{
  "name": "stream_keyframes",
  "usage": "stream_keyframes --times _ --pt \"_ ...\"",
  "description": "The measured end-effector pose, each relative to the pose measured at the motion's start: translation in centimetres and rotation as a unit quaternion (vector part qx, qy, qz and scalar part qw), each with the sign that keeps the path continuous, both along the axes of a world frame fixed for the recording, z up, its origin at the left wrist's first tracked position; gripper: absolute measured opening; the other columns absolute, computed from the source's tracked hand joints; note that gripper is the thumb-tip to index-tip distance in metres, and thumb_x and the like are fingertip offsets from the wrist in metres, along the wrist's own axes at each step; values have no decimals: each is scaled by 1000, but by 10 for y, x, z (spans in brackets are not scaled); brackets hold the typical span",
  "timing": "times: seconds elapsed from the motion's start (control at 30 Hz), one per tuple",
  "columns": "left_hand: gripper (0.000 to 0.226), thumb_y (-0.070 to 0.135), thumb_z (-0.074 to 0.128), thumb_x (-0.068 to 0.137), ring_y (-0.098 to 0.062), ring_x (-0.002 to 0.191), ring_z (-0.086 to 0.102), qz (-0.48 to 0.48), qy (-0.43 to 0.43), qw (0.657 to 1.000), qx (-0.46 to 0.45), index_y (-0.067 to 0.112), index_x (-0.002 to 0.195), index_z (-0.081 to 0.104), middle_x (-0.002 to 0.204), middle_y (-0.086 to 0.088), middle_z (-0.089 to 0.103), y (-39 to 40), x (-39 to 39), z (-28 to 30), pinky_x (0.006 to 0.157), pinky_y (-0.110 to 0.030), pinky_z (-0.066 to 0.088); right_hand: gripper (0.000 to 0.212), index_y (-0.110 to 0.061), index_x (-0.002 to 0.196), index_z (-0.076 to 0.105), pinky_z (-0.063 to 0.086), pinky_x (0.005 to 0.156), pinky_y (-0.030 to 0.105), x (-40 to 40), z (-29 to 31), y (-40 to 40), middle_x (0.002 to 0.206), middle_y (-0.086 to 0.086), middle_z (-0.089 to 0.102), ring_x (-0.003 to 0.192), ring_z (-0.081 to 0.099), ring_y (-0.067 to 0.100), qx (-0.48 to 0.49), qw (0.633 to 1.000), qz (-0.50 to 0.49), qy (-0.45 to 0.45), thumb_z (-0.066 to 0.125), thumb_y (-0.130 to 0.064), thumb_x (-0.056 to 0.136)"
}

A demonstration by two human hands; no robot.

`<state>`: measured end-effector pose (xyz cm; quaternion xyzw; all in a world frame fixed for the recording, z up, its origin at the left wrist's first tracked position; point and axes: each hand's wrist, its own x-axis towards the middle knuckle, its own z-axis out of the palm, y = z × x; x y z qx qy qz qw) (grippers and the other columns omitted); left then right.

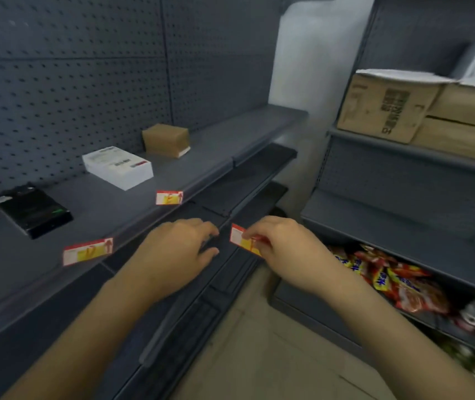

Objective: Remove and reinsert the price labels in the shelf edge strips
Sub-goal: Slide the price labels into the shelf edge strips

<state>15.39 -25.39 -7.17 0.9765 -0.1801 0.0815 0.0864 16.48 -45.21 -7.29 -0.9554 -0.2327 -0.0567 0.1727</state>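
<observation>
Head view: label out of the shelf edge strip (pixel 144 226).
Right hand (pixel 282 241) pinches a loose price label (pixel 242 239) just beside the strip; left hand (pixel 178 249), fingers relaxed, holds nothing.

A long shelf (pixel 132 194) runs from the lower left of the frame toward the upper middle. On it, from left to right, lie a flat box (pixel 33 210), a second box (pixel 118 166) and a parcel (pixel 166 140). Two labels (pixel 87 251) (pixel 169 197) sit on its front edge. Below them, at centre, the left hand (pixel 178 249) lies beside the right hand (pixel 276 241), which holds a third label (pixel 243 239). At right, cartons (pixel 386 106) stand on an upper shelf, snack packets (pixel 389 281) lower down.
</observation>
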Motion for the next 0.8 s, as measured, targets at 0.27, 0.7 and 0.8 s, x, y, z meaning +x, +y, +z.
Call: stream_keyframes --times 0.27,0.7,0.8 --pt "33 41 49 93 -14 106 57 -21 12 999 24 28 123 54 118 7 61 -60 98 -32 89 -30 45 28 -23 109 66 52 83 39 91 -31 -59 109 -2 65 99 61 18 36 998 11 48 54 -10 88" --pt "31 39 49 93 -18 106 57 88 22 994 54 25 120 55 118 4 60 -77 279 -44 87 -31 43 27 -23 110 65 53 80 41 297 -38 -64 106 0 64 94 61 19 47 992 97 63 53 -11 89" --pt "31 38 46 94 -19 106 57 128 24 988 82 24 122 53 118 3 59 -76 305 -47 84 -30 43 25 -22 107 66 53 79 39 343 -42 -60 104 1 65 91 61 17 47 986 144 75 55 -8 89"
